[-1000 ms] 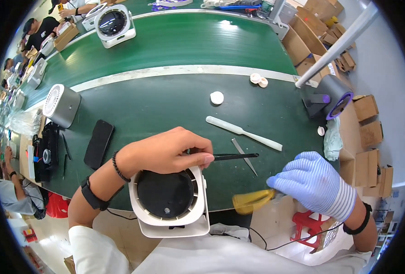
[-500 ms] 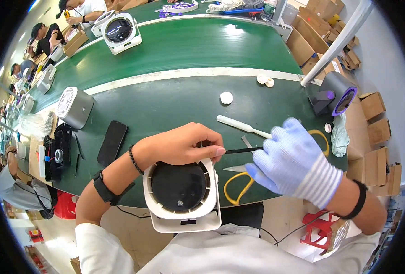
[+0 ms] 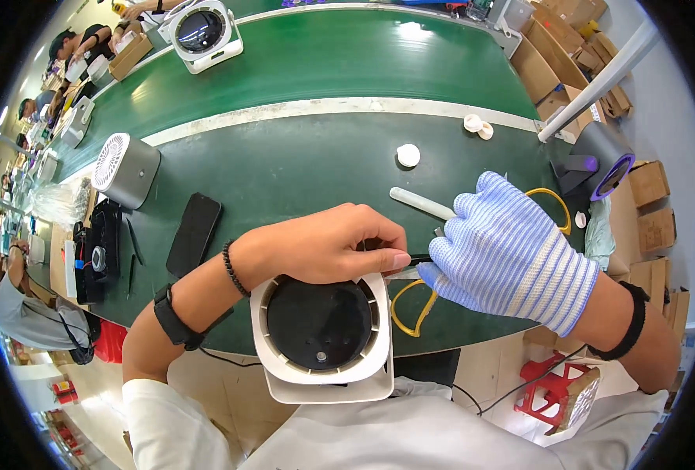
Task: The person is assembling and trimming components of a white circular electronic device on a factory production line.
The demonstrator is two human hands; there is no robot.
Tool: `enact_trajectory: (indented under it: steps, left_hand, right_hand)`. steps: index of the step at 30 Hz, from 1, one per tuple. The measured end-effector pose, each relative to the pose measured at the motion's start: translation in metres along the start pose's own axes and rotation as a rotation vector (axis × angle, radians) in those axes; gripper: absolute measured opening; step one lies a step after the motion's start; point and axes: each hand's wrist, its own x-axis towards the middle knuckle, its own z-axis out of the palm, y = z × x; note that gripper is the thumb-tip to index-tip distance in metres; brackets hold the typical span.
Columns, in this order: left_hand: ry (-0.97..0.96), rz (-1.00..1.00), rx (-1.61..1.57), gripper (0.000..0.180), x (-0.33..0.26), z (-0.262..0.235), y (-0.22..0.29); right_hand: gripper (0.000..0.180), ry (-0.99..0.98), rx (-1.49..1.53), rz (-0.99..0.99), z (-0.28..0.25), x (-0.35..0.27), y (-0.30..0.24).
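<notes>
Over the table's front edge, a white housing with a round black face stands close to my body. My bare left hand rests across its far rim, thumb and forefinger pinched on one end of a thin black strip. Opposite, my right hand, in a blue-and-white striped glove, is closed around the strip's other end, which the fingers hide. Yellow-handled scissors lie partly under the gloved hand. Beyond its fingers a white-handled tool points to the far left, its other end covered.
A black phone, a grey fan unit and an open black case lie leftward. Small white caps sit farther back. At right are a grey-purple device and a post. Another white unit stands on the green conveyor.
My hands have come closer together, so less of the black strip shows between them. The gloved hand has turned its back more toward the view. The whole view has shifted slightly.
</notes>
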Motion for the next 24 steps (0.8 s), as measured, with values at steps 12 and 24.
enact_trajectory:
  steps: [12, 24]
  left_hand:
    - [0.113, 0.178, 0.042, 0.021, -0.001, 0.001, -0.005]
    - [0.065, 0.305, -0.317, 0.033, -0.014, -0.003, -0.021]
  right_hand:
    - [0.027, 0.000, -0.088, -0.086, -0.023, 0.013, -0.006]
    - [0.020, -0.116, -0.218, -0.099, -0.040, 0.045, -0.052]
